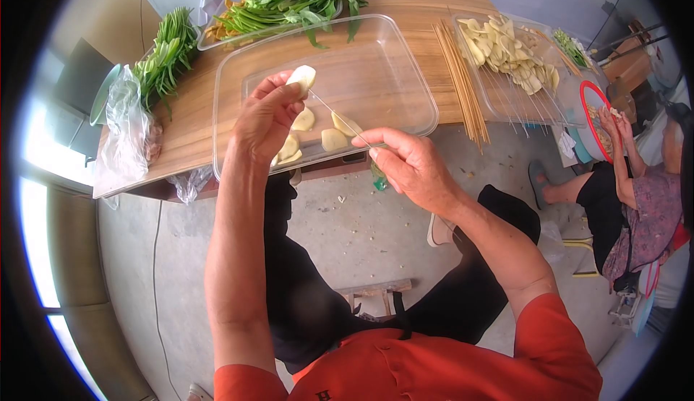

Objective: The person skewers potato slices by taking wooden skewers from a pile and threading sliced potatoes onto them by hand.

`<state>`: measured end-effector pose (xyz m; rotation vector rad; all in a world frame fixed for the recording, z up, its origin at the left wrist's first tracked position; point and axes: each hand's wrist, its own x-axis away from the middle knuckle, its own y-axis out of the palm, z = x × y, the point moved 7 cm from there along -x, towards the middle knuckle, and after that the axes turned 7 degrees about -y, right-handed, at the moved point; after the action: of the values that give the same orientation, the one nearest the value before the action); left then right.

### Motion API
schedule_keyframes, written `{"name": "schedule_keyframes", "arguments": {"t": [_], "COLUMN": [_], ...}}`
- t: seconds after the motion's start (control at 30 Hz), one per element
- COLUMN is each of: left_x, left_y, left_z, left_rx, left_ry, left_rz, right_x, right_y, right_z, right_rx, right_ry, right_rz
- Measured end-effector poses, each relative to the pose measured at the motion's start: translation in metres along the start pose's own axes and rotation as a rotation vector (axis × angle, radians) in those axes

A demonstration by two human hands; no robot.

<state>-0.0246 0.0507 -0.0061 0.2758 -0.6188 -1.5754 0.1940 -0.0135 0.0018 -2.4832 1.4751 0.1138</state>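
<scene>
Between the fingertips of my left hand [269, 115] is a pale, thin slice [302, 77], held above a clear plastic tray [396, 58]. My right hand [412, 166] pinches a thin skewer [336, 113] near one end, over the tray's front edge. The skewer slants up to the left, and its far end meets the slice at my left fingertips. Whether it has pierced the slice is hidden. Several more pale slices [334, 139] lie in the tray below my hands.
A bundle of bare skewers [463, 87] lies right of the tray, beside a second tray of skewered slices [510, 54]. Leafy greens [289, 3] stand behind, more greens [168, 58] and a plastic bag [124, 130] at left. Another person [647, 206] sits at right with a red-rimmed basket [587, 112].
</scene>
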Motion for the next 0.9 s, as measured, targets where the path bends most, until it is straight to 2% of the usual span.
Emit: {"name": "schedule_keyframes", "arguments": {"t": [0.13, 0.2, 0.37, 0.43, 0.5, 0.57, 0.67, 0.9], "left_x": [0.003, 0.003, 0.005, 0.002, 0.001, -0.001, -0.003, 0.002], "left_y": [0.006, 0.012, 0.035, 0.041, 0.042, 0.047, 0.048, 0.052], "left_z": [0.000, -0.002, -0.003, -0.009, -0.011, -0.011, -0.008, -0.006], "left_rx": [0.009, 0.093, 0.200, 0.279, 0.291, 0.396, 0.472, 0.555], "left_ry": [0.034, 0.031, 0.099, 0.110, 0.108, 0.139, 0.175, 0.190], "left_rz": [-0.034, -0.015, -0.029, -0.167, -0.162, -0.311, -0.369, -0.340], "right_x": [-0.001, -0.002, -0.002, -0.002, -0.002, -0.003, -0.005, -0.007], "right_y": [0.000, 0.002, 0.007, 0.010, 0.012, 0.015, 0.018, 0.024], "right_z": [-0.001, -0.003, -0.004, -0.004, -0.007, -0.009, -0.009, -0.011], "right_rx": [-0.036, -0.212, -0.245, -0.260, -0.244, -0.256, -0.261, -0.264], "right_ry": [0.000, 0.020, 0.004, 0.004, -0.005, -0.001, -0.006, -0.022], "right_rz": [-0.004, -0.046, -0.062, -0.054, -0.056, -0.060, -0.064, -0.075]}}
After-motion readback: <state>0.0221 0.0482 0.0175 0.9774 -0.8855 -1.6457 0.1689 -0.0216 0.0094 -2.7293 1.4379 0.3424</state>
